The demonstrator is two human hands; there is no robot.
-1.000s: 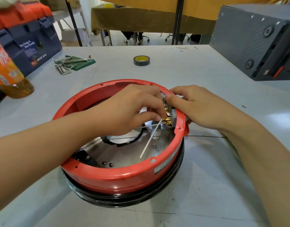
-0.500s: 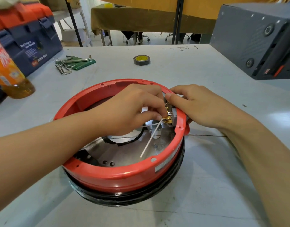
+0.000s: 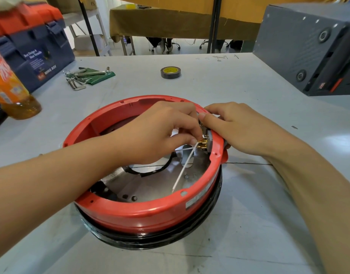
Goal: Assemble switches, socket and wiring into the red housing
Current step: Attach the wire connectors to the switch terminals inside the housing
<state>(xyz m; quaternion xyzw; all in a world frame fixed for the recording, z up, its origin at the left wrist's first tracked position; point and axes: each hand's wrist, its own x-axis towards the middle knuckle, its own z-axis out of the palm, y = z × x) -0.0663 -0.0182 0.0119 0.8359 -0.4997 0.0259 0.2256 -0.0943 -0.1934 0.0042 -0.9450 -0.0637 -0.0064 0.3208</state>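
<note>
Your left hand (image 3: 156,133) reaches inside the red housing (image 3: 142,210), a round, glossy plastic ring on the grey table (image 3: 249,224), its curled fingers pinching the thin white wire (image 3: 183,170) at the brass terminals (image 3: 203,144). Your right hand (image 3: 243,129) grips the grey switch block (image 3: 209,135) at the housing's right rim, fingers curled over it. Nothing has shifted visibly since a second ago.

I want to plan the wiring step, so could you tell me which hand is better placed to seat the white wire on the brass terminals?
Probably the left hand: it pinches the thin white wire right at the brass terminals. The right hand grips the round red housing rim there, seemingly steadying it.
</note>
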